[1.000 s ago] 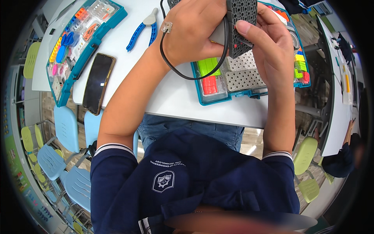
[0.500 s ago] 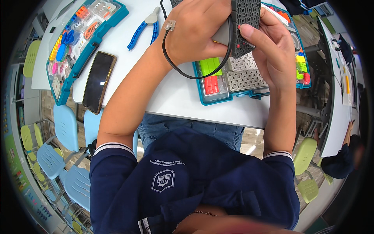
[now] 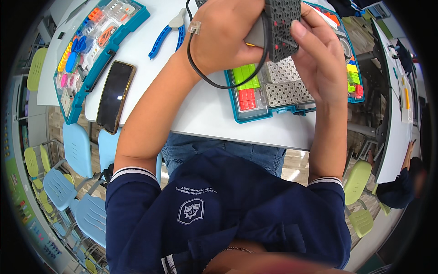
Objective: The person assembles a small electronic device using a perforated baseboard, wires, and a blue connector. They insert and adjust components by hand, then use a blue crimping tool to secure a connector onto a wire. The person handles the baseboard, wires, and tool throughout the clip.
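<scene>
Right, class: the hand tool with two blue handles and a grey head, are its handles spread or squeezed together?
Spread: the blue handles slant apart, with white tabletop showing between them.

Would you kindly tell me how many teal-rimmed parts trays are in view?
2: one tray left of the phone, and another tray farther right, partly hidden by the right hand.

This looks like a classroom. It has lots of blue chairs point(image 3: 94, 219), green chairs point(image 3: 358, 181), a white tabletop point(image 3: 205, 116), and teal boxes point(image 3: 133, 26) with bright building bits point(image 3: 246, 76) inside.
</scene>
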Motion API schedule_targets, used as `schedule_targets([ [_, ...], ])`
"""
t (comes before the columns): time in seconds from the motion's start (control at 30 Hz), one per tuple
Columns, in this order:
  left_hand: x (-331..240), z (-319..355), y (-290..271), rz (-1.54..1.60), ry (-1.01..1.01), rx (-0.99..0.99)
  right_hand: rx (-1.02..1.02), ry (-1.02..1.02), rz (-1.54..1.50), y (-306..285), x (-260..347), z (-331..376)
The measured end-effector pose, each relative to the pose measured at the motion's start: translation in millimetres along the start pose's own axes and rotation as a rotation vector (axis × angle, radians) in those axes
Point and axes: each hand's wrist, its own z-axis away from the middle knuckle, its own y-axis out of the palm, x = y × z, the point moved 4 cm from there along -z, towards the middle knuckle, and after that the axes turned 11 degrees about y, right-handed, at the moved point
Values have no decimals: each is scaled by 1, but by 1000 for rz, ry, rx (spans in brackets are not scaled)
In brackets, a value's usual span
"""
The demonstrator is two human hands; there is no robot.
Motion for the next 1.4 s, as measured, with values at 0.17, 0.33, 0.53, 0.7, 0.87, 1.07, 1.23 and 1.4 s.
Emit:
schedule_targets([
  [0.17,4,1,-11,-51,-41,-15,-284,103,-184,-13,0,1],
  [0.33,10,5,-14,-131,-45,-76,173,49,83,-15,-5,-5],
  [0.53,8,10,-14,-221,-89,-41,27,138,165,-14,-16,6],
  [0.7,8,9,-13,-243,-65,-73,11,138,165,-5,-10,3],
  [0.87,9,8,-11,-244,-44,-34,-30,213,16,-6,-12,3],
  [1.07,10,8,-8,-332,6,-87,-3,300,-5,-10,-10,2],
  [1.23,12,5,-6,-306,51,-109,-33,306,47,-16,-9,3],
  [1.4,9,4,-6,-325,37,-81,-36,292,65,-17,-9,2],
])
